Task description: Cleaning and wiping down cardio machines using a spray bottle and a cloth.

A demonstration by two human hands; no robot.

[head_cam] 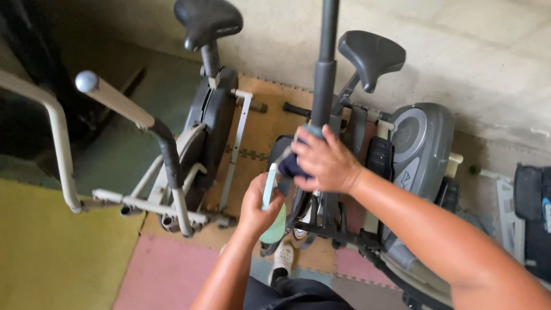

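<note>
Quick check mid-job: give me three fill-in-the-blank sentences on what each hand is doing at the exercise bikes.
1. The right hand presses a dark ____ against the upright pole.
2. The left hand holds a pale green ____.
3. Both bikes stand on interlocking foam ____.

Missing words: cloth; bottle; mats.

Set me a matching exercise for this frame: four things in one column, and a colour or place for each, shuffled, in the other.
Things:
1. left hand
2. right hand
3. floor mat at far left
4. bike seat on the right

Descriptions:
A. black, raised above the grey flywheel cover
B. yellow
C. holds a pale green bottle
D. presses a dark cloth against the upright black post

Pairs: 1-C, 2-D, 3-B, 4-A
</note>
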